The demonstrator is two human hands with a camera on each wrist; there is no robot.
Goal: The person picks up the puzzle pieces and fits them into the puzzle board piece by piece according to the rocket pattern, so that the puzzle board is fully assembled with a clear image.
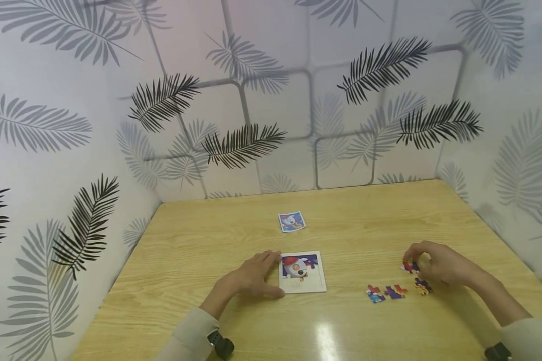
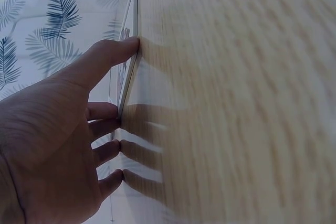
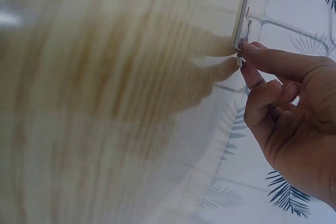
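A square white-framed puzzle board (image 1: pixel 302 286) lies on the table, its upper part filled with joined pieces showing a white dog in a red hat. My left hand (image 1: pixel 256 275) rests at the board's left side. In the left wrist view its thumb (image 2: pixel 123 48) touches the board's edge, and the other fingers reach down to the table. At the right, my right hand (image 1: pixel 442 263) pinches a red and purple puzzle piece (image 1: pixel 408 267) between thumb and index finger, low over the table. Just below it lies a dark purple and yellow puzzle piece (image 1: pixel 422 286).
Two more loose pieces, one red and blue (image 1: pixel 375 294) and one purple and orange (image 1: pixel 395 292), lie between the board and my right hand. A small picture card (image 1: pixel 291 221) with the same dog lies behind the board. Leaf-patterned wall covering (image 1: pixel 275 115) borders the wooden table (image 1: pixel 198 230).
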